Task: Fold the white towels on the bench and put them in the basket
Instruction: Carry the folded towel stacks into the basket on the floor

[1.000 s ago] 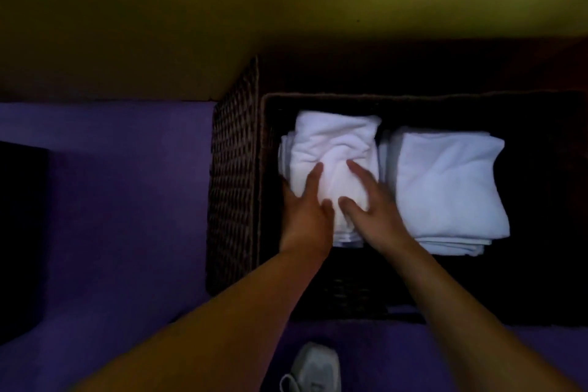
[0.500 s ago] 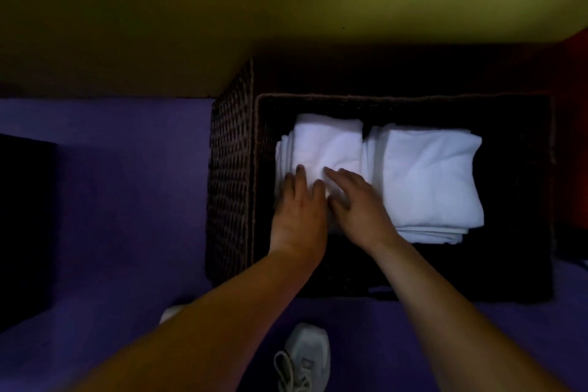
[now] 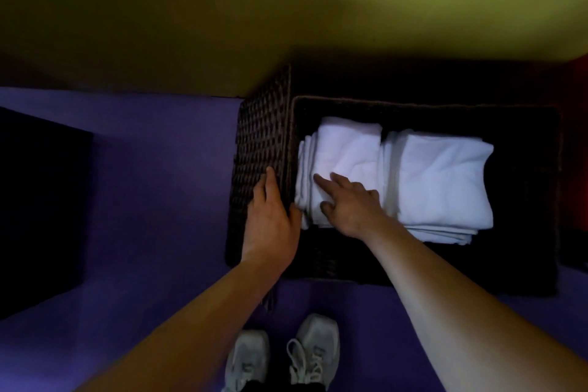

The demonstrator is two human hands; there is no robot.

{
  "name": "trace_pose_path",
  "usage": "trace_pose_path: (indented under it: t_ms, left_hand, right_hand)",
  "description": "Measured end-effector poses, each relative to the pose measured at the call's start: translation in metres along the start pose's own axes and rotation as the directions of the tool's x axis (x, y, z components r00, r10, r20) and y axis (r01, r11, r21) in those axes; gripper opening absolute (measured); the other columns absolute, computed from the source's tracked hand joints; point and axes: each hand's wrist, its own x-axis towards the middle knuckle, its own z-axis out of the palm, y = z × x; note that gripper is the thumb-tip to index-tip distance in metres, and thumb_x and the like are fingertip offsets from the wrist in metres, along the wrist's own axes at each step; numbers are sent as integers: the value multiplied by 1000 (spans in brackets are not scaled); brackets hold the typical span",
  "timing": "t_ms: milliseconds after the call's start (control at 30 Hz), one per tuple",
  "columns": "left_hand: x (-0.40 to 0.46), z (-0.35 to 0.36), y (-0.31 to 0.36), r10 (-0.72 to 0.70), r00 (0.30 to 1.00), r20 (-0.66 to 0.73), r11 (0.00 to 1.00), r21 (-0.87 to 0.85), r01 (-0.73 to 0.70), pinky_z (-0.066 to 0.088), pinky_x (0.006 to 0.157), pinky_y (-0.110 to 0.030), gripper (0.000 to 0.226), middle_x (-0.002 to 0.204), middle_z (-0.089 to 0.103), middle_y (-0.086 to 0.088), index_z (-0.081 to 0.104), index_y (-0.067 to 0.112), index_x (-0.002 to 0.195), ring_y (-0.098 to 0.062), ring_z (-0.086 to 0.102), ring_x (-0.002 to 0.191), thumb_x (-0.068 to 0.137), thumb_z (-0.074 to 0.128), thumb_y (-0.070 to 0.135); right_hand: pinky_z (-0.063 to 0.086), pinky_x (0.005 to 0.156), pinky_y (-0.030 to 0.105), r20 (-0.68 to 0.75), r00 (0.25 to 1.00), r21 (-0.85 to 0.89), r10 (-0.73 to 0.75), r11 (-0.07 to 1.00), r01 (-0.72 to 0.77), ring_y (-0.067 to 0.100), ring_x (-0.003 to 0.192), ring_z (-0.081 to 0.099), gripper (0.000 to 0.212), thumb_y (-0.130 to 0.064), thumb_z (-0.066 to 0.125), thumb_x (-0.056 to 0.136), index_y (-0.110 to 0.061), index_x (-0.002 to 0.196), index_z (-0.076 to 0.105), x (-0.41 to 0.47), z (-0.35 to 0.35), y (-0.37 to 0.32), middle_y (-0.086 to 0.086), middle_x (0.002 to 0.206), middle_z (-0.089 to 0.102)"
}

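A dark woven basket (image 3: 261,149) stands on the floor against the wall. Inside it lie two stacks of folded white towels: a narrower left stack (image 3: 343,153) and a wider right stack (image 3: 442,181). My right hand (image 3: 353,200) rests flat on the near part of the left stack, fingers stretched out and pressing the top towel. My left hand (image 3: 270,219) lies over the basket's left rim, thumb inside and fingers down the outer wall; how tightly it holds is unclear.
The floor is purple carpet (image 3: 152,207). A yellow-green wall (image 3: 286,9) rises behind the basket. A dark block (image 3: 38,210) stands at the left. My two grey shoes (image 3: 283,356) are just in front of the basket.
My left hand has left the towel stack and moved left onto the basket's rim. My right hand stays on the left stack. The view has pulled back, showing both shoes.
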Motion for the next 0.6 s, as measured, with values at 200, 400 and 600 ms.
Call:
trace_pose_path:
  t_ms: [200, 400, 600]
  left_hand:
    - [1, 7, -17, 87, 996, -21, 983, -161, -89, 21, 123, -41, 72, 168, 11, 7, -2, 39, 159, -18, 20, 151, 105, 45, 33]
    - [-10, 15, -8, 120, 982, -143, 944, -290, -157, 28, 121, -51, 64, 164, 23, 14, 10, 55, 153, -7, 24, 149, 107, 40, 24]
    - [-46, -2, 1, 184, 963, -199, 942, -245, -231, 37, 117, -46, 61, 161, 31, 8, 11, 52, 155, -11, 33, 147, 107, 36, 24]
  right_hand:
    - [26, 110, 45, -73, 996, -121, 41, 991, -49, 33, 140, 24, 66, -42, 44, 98, -37, 158, 15, 24, 29, -22, 5, 165, 14]
    - [23, 115, 46, -45, 997, 9, 65, 998, -65, 35, 145, 20, 67, -40, 46, 97, -39, 158, 17, 23, 25, -21, 4, 166, 11]
    - [53, 95, 43, -295, 922, 761, 252, 645, 68, 22, 106, 66, 30, -33, 44, 101, -33, 123, 64, -25, -13, -18, 4, 121, 68]
